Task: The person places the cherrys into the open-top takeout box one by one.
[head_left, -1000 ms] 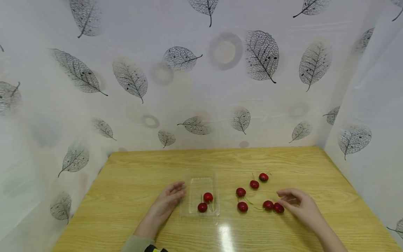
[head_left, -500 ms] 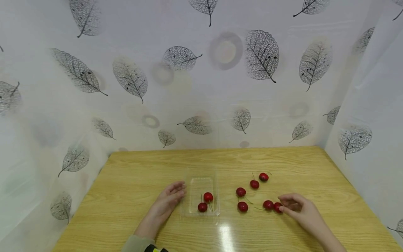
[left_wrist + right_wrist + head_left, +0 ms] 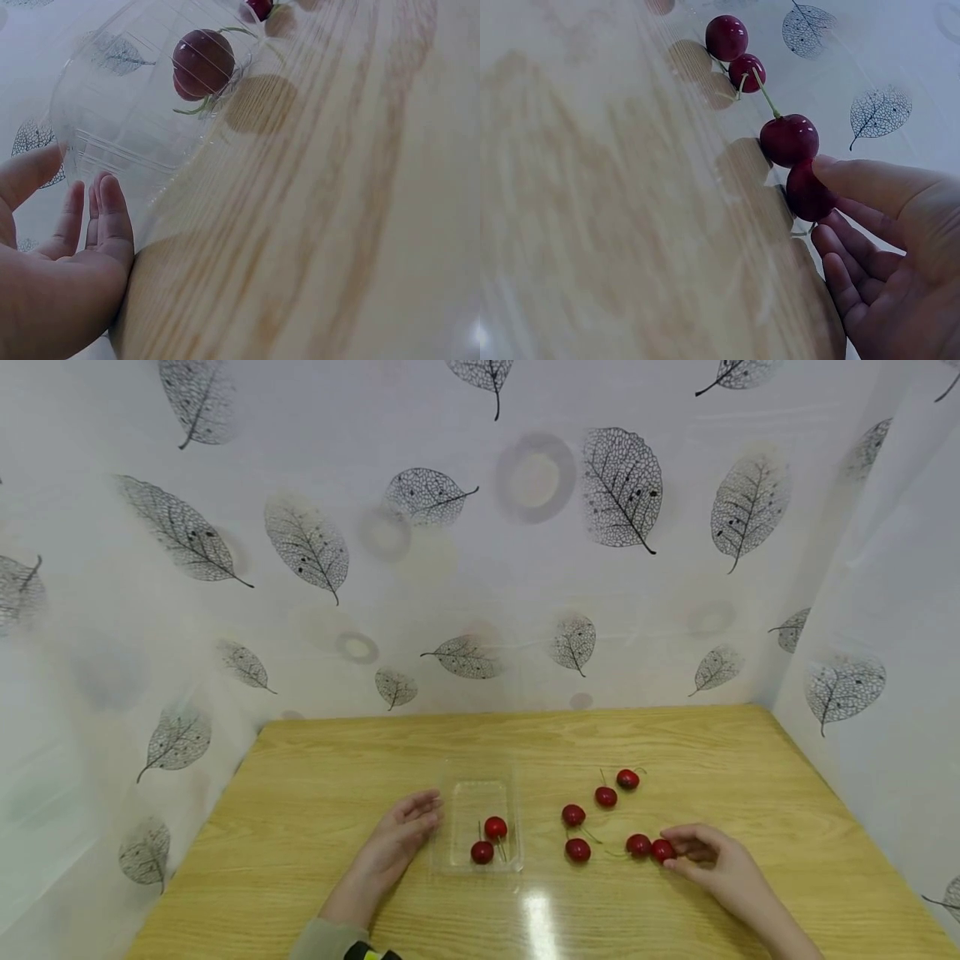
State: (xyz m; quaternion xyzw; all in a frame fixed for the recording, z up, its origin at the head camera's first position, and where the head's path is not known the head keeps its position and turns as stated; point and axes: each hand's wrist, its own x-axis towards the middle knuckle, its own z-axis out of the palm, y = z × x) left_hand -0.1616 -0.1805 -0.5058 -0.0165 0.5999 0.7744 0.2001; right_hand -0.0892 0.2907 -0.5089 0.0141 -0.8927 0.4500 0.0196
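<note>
closed in on the rightmost cherry (image 3: 663, 850) since a second ago with the right hand (image 3: 716, 864), now pinching it between thumb and fingers, down on the surface (image 3: 360, 743) and touching a second cherry (image 3: 638, 845). kept the left hand (image 3: 393, 843) relaxed, fingers loose, right beside the clear tray (image 3: 467, 806). visible inside: two stemmed cherries (image 3: 495, 828); scattered between tray and right hand, four more cherries (image 3: 573, 815).

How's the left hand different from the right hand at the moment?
The left hand rests by the side of the clear box, gripping nothing, while the right hand pinches a cherry. A sleeve shows behind the left hand; only bare forearm shows behind the right hand. Both hands are bare and low at the table.
</note>
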